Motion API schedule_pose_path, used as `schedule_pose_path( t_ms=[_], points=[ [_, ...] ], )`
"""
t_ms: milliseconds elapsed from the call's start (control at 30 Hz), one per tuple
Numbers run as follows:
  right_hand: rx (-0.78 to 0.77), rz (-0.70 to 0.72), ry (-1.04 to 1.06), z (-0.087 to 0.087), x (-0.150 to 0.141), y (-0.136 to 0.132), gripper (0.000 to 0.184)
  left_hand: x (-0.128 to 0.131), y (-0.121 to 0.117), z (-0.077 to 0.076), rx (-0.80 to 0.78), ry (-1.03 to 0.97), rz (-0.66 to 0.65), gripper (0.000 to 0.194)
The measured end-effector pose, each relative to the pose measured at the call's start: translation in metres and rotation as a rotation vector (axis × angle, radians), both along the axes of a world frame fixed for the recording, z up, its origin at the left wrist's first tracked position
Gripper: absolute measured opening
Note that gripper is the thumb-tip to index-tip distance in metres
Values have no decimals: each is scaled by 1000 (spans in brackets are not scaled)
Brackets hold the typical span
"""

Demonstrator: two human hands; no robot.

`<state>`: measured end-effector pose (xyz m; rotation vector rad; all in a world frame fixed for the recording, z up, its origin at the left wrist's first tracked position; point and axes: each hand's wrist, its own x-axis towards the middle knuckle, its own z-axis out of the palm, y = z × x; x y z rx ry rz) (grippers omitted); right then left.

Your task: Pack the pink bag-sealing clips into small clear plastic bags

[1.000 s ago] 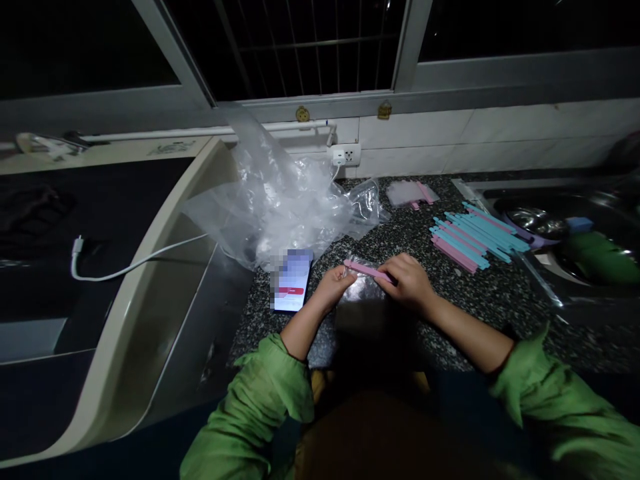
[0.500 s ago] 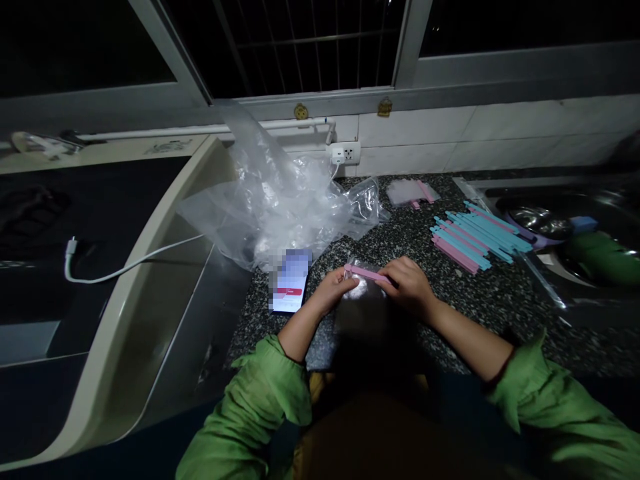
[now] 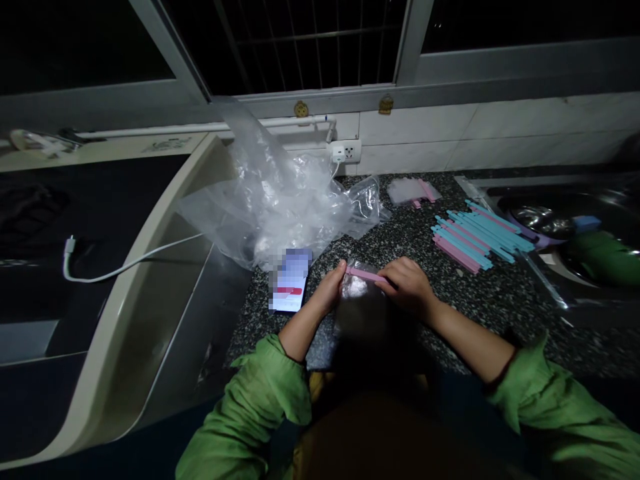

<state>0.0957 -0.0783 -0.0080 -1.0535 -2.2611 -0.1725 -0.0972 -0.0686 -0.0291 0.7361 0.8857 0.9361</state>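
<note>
A pink sealing clip (image 3: pixel 366 274), long and narrow, lies across the top of a clear plastic bag (image 3: pixel 357 288) over the counter in front of me. My left hand (image 3: pixel 330 287) is closed at the clip's left end, its thumb upright along the bag's edge and its other fingers mostly hidden. My right hand (image 3: pixel 407 283) pinches the right end of the clip, thumb below and fingers curled over the top. Below the hands, the lower bag fades into shadow.
Blue and pink sealing clips (image 3: pixel 480 233) lie in a pile right of my hands, beside the sink (image 3: pixel 560 310). Behind are a clear bag with a pink clip (image 3: pixel 410 191) and crumpled plastic (image 3: pixel 295 207). A phone (image 3: pixel 291 283) sits left; a washing machine (image 3: pixel 145 247) stands further left.
My left thumb has lifted off the front of the clip and now points up at its left end. The right hand keeps its hold on the clip.
</note>
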Motion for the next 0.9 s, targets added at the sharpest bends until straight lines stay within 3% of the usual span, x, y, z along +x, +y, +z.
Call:
schedule_pose_path(
  t_ms=[233, 633, 900],
  points=[
    [-26, 65, 44, -3, -1, 1, 18, -2, -1, 5, 57, 162, 85, 46],
    [-100, 93, 127, -11, -6, -2, 17, 1, -6, 14, 68, 253, 181, 45],
    [-73, 104, 160, -18, -8, -2, 16, 6, -13, 20, 41, 164, 203, 46]
  ],
)
